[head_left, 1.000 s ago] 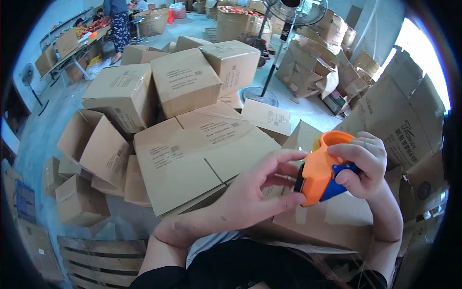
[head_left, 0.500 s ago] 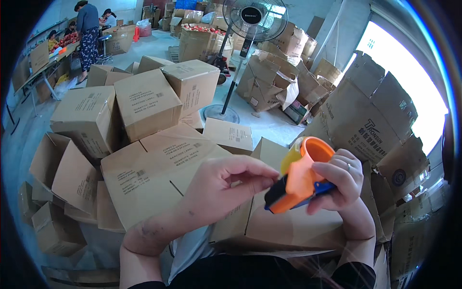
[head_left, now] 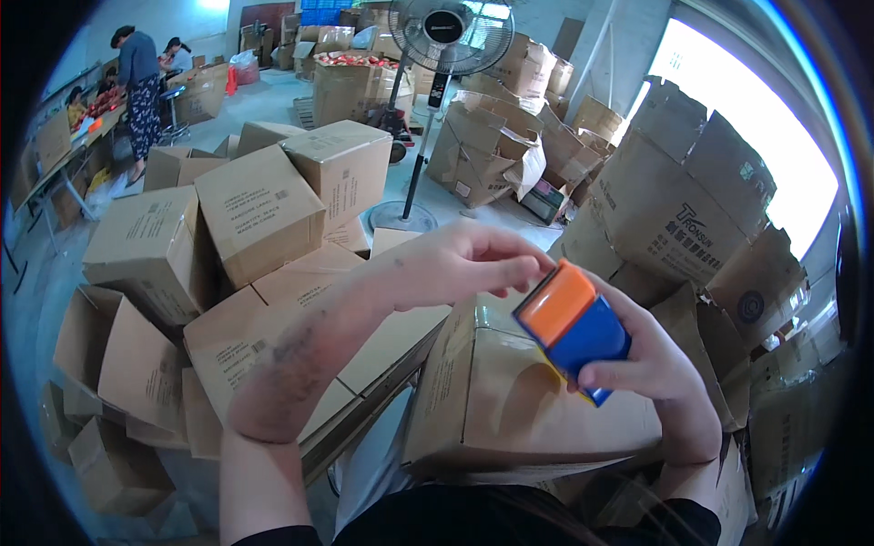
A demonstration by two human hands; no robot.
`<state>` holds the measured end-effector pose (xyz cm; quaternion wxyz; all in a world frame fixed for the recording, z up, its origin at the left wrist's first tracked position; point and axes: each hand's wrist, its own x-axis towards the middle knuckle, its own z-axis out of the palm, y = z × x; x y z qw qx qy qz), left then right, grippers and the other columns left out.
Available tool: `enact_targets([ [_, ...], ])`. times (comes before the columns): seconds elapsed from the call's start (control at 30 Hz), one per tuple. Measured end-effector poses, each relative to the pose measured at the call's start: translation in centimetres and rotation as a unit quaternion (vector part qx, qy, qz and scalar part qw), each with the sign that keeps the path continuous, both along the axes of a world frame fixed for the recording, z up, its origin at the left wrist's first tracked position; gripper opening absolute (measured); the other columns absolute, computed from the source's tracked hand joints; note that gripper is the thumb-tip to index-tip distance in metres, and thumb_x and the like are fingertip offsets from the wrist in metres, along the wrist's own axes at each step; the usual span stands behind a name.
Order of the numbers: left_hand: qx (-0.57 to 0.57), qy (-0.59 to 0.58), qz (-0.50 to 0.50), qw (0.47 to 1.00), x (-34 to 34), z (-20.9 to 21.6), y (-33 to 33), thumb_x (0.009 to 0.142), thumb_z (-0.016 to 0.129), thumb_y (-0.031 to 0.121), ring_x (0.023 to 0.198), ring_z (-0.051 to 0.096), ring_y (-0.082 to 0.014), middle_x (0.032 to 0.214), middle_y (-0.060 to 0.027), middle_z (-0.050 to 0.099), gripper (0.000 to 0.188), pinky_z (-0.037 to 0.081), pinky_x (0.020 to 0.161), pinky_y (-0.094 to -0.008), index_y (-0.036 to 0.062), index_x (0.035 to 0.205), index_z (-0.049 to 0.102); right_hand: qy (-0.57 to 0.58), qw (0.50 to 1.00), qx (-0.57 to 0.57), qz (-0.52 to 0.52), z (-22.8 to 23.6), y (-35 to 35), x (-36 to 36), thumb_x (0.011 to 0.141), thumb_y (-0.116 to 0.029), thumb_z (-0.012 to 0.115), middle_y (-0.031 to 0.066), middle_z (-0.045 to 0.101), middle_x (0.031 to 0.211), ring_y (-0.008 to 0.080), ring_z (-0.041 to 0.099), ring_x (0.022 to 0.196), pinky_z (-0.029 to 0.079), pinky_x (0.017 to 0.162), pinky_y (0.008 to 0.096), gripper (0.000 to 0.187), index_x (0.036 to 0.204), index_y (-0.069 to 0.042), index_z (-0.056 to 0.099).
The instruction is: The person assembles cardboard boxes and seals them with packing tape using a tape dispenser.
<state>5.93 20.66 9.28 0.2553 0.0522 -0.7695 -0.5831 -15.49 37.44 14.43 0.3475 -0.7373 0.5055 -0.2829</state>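
Right of centre, the right hand [head_left: 648, 357] is gripping an orange-and-blue tape dispenser [head_left: 587, 332]; the left hand [head_left: 487, 259] is curling by its upper edge, whether pinching anything I cannot tell; handling is apparently under way, the next move probably calling for a steady hold; at upper centre, a carton [head_left: 348, 96] is holding red items [head_left: 350, 60].

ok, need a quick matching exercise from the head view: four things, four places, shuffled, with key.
1. tape dispenser
2. fan
3. nearest carton
4. co-worker in patterned trousers

A. upper left, standing
B. lower middle, below the dispenser
C. held in the right hand
D. top edge, near the middle

Pairs: 1-C, 2-D, 3-B, 4-A
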Motion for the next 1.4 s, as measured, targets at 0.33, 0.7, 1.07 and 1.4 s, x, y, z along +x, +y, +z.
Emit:
enact_targets([
  [0.33,0.056,0.135,0.076,0.986,-7.4,-19.1,-4.7,0.096,0.043,0.062,0.143,0.026,-0.0249,0.154,-0.0147,0.029,0.085,0.023,0.116,-0.037,0.0009,0.151,0.022,-0.142,0.758,-0.459,-0.441,-10.7,10.9,-3.0,0.084,-0.025,0.076,0.0138,0.058,0.112,0.0214,0.062,0.095,0.051,0.09,0.0376,0.1,0.154,-0.013,0.006],
  [0.7,0.076,0.228,0.294,0.925,-6.7,-21.6,3.3,0.095,0.055,0.045,0.12,0.043,-0.0211,0.126,-0.0109,0.046,0.066,0.033,0.105,-0.0356,0.0019,0.139,0.032,-0.246,0.72,-0.531,-0.372,-14.9,3.8,-12.5,0.086,-0.002,0.064,0.0145,0.053,0.113,0.0219,0.063,0.084,0.055,0.08,0.0388,0.094,0.155,-0.018,0.002],
  [1.07,0.047,0.086,0.384,0.918,3.8,-21.1,16.6,0.084,0.073,0.027,0.127,0.034,-0.027,0.136,-0.018,0.029,0.096,0.03,0.109,-0.044,0.0007,0.145,0.004,-0.416,0.837,-0.328,-0.136,-14.8,-3.3,-11.7,0.087,-0.014,0.07,0.0153,0.06,0.105,0.0236,0.064,0.086,0.055,0.077,0.0388,0.097,0.155,-0.023,0.001],
  [1.4,-0.149,0.074,0.452,0.876,5.4,-26.9,16.4,0.075,0.08,0.055,0.141,0.025,-0.028,0.153,-0.0167,0.018,0.127,0.023,0.114,-0.0467,0.0076,0.148,-0.012,-0.413,0.88,-0.235,-0.001,-12.7,-6.5,-9.5,0.087,-0.017,0.072,0.0132,0.056,0.117,0.0216,0.063,0.088,0.055,0.08,0.0389,0.102,0.156,-0.019,-0.002],
])
